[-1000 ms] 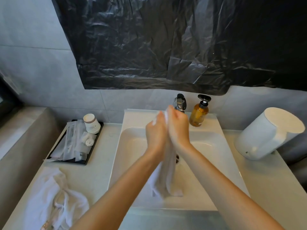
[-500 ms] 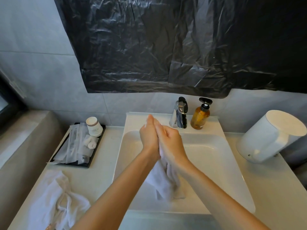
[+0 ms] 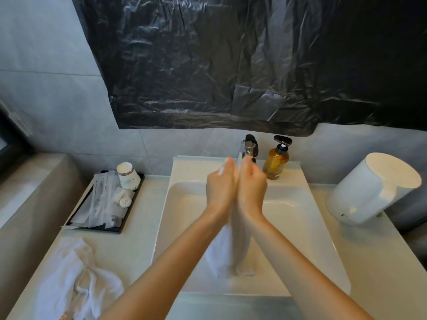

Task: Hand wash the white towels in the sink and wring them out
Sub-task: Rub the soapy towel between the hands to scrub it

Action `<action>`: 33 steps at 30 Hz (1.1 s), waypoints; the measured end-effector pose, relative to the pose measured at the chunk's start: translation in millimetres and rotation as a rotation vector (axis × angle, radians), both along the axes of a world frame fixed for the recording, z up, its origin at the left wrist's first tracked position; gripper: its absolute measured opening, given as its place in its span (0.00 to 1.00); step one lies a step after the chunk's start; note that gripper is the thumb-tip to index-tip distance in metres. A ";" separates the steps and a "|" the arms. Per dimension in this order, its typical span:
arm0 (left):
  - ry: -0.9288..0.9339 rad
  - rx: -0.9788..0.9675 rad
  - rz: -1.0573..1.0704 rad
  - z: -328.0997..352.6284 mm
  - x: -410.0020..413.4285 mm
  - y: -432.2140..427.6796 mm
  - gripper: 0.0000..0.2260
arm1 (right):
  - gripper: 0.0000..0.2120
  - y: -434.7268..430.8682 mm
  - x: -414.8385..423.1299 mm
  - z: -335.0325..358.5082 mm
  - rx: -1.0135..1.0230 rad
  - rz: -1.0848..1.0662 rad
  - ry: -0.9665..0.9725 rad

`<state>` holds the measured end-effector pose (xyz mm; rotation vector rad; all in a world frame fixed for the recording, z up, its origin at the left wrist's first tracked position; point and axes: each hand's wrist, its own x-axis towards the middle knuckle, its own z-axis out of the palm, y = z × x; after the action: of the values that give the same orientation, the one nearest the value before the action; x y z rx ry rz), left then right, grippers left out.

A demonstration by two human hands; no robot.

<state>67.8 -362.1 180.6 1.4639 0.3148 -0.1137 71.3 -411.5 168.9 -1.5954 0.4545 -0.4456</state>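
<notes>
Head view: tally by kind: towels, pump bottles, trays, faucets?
Towels: 2, a towel between left hand and right hand, and a heaped towel at left (the heap may hide more)
Pump bottles: 1
Trays: 1
Faucets: 1
Total: 5

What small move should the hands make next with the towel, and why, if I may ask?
Probably slide one palm against the other to scrub: the left hand and right hand press the white towel between them, and its untwisted tail hangs into the sink.
</notes>
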 end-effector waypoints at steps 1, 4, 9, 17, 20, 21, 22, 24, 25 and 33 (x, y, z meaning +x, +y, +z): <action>0.009 -0.004 0.031 -0.9 6.6 5.6 0.20 | 0.21 5.8 -13.4 -7.4 -0.067 0.101 -0.003; 0.025 -0.042 0.074 -1.8 3.1 7.3 0.20 | 0.22 3.7 -19.8 -9.1 -0.073 0.237 0.048; 0.008 0.029 0.035 -5.2 -4.1 -3.9 0.19 | 0.21 -1.0 -5.2 1.9 -0.012 0.015 0.034; 0.008 -0.031 0.053 -1.6 -7.6 -7.4 0.18 | 0.23 -3.3 16.1 11.1 0.095 -0.073 0.013; 0.046 -0.058 0.143 2.9 11.7 9.9 0.20 | 0.23 16.5 -11.8 0.2 -0.075 0.140 0.001; 0.059 -0.068 0.167 2.8 12.3 12.9 0.19 | 0.23 17.5 -15.8 -2.5 -0.079 0.219 0.028; 0.068 -0.080 0.168 2.6 8.7 12.0 0.19 | 0.23 14.0 -11.0 -2.0 -0.058 0.252 0.059; 0.057 -0.083 0.104 -2.8 -3.5 0.3 0.17 | 0.22 1.5 11.8 1.8 0.015 0.125 0.085; 0.045 -0.065 0.069 -4.8 -8.3 -4.6 0.17 | 0.22 -1.6 16.9 3.2 0.046 0.030 0.057; 0.031 -0.063 0.101 -8.8 -1.7 -0.3 0.18 | 0.23 0.4 9.7 -1.5 0.037 0.124 0.099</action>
<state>66.1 -362.4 171.8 1.3829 0.4061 -0.0646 81.0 -411.1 167.4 -1.6042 0.4339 -0.2634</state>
